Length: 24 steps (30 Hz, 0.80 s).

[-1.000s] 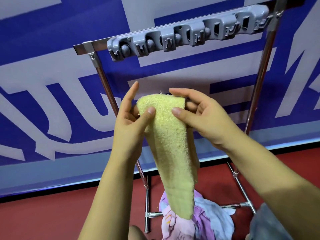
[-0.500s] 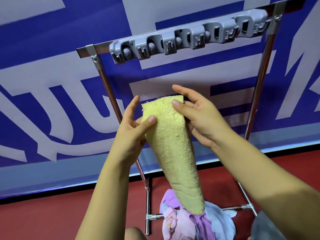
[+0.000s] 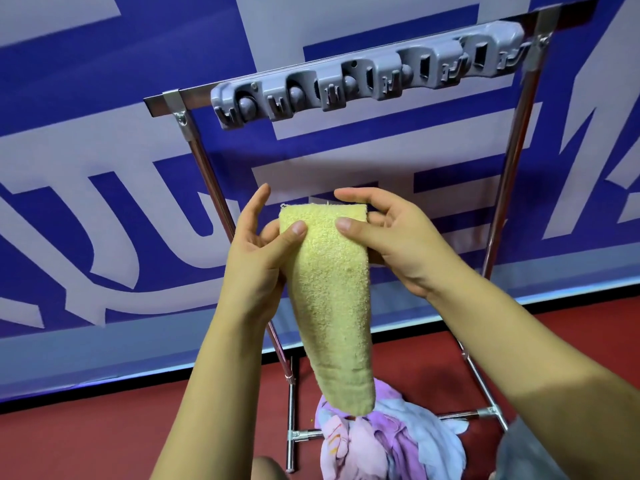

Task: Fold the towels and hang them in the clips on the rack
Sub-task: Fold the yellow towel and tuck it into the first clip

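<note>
A yellow towel [image 3: 329,306], folded into a narrow strip, hangs down from both hands in the middle of the view. My left hand [image 3: 258,261] pinches its upper left edge with thumb on the front. My right hand [image 3: 391,237] pinches its upper right edge the same way. Above them the grey clip bar [image 3: 367,79] runs along the top rail of the metal rack [image 3: 204,168], and none of its clips holds a towel. The towel's top edge is well below the clips.
A heap of pink, purple and pale blue towels [image 3: 388,441] lies on the red floor at the rack's foot. A blue and white banner wall stands close behind the rack. Grey cloth [image 3: 530,455] shows at the lower right.
The towel's top edge has turned level and both hands have settled a little lower in the view. My right thumb has shifted onto the towel's front right edge.
</note>
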Tool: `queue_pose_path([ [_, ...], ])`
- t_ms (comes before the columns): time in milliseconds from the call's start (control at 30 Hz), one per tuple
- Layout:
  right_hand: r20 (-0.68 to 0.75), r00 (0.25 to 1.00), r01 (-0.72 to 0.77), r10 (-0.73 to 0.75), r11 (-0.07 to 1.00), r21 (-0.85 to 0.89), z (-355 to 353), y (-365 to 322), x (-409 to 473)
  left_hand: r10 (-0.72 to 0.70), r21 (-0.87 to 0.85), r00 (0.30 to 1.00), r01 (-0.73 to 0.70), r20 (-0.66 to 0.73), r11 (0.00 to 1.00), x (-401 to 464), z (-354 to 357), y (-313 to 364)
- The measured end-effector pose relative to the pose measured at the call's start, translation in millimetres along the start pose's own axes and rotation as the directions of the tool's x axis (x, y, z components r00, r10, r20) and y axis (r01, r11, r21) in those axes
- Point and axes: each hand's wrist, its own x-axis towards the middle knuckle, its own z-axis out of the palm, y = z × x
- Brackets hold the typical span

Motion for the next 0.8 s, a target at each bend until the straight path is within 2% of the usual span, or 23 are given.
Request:
queue_pose_path([
  [133, -0.019, 1.000, -0.015, 0.016, 0.997, 0.079, 5.6, 1.8, 2.2, 0.076, 0.027, 0.997, -0.076, -0.024, 0.997, -2.1, 0.9, 4.4],
  [200, -0.024, 1.000, -0.012, 0.013, 0.999, 0.049, 7.3, 4.8, 2.2, 0.100, 0.028, 0.995, -0.099, -0.029, 0.995, -3.5, 1.9, 6.2],
  [367, -0.028, 0.995, 0.096, -0.094, 0.993, 0.068, 8.3, -1.6, -0.1, 0.108, 0.008, 0.994, -0.108, -0.011, 0.994, -4.4, 1.6, 8.0],
  [633, 0.071, 0.970, 0.243, -0.234, 0.950, -0.194, 10.3, -7.6, -2.6, 0.205, 0.089, 0.979, -0.206, 0.016, 0.974, -6.3, -3.5, 9.4],
  [800, -0.021, 0.944, 0.312, -0.328, 0.913, -0.264, 11.9, -8.3, -3.5, 0.269, 0.228, 0.961, -0.250, -0.058, 0.941, -11.3, 3.4, 17.6],
])
